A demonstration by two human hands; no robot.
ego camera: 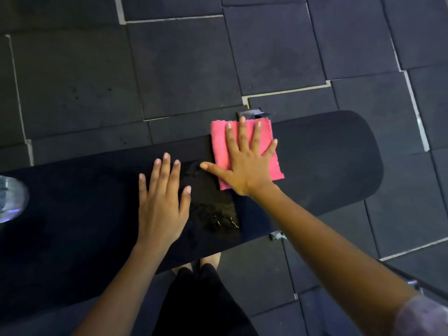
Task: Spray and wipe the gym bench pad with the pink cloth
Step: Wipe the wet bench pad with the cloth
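The black gym bench pad [327, 156] runs across the view from lower left to upper right. A folded pink cloth [219, 139] lies flat on its far edge. My right hand [247, 161] presses down on the cloth with fingers spread. My left hand [162, 202] rests flat on the bare pad, just left of a wet, speckled patch [215, 212]. A clear bottle [11, 197], probably the spray, shows blurred at the left edge on the pad.
Dark rubber floor tiles [184, 64] with pale seams surround the bench. Metal bench frame parts [254, 114] poke out behind the cloth, and another frame part [276, 235] shows under the near edge. My feet [208, 261] stand close to the pad's near side.
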